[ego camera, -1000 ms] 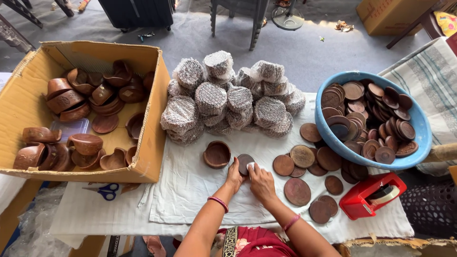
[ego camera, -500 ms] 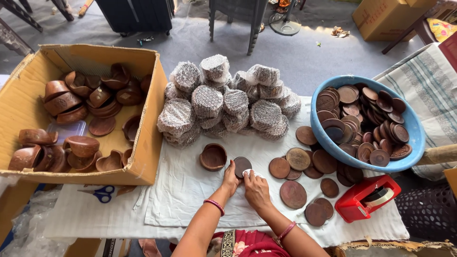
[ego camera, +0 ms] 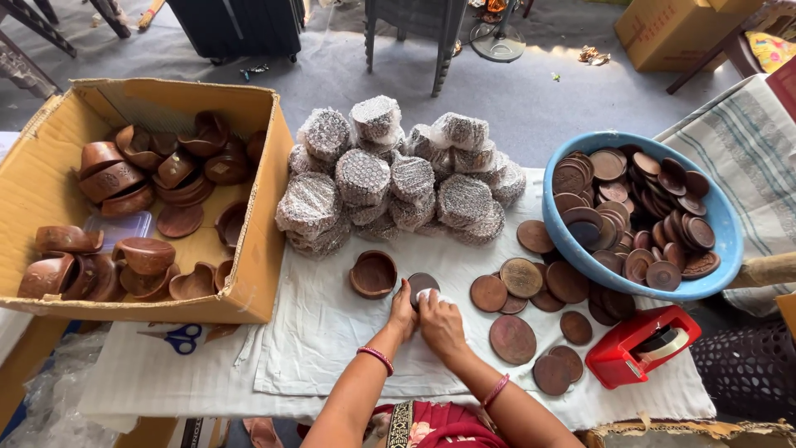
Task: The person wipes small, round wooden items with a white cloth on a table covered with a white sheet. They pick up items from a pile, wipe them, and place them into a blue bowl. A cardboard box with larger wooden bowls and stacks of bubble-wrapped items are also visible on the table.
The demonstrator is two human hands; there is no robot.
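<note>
While both hands' fingers (ego camera: 412,300) clamp a brown disc (ego camera: 422,284): wooden bowl (ego camera: 373,274) just left, loose lids (ego camera: 521,278) right.

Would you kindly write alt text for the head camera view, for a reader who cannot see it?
Seen from above, a person's left hand and right hand press together on a small dark round lid on a white cloth. Around them lie a cardboard box of brown bowls, a pile of wrapped bundles, and a blue basin of lids.
</note>
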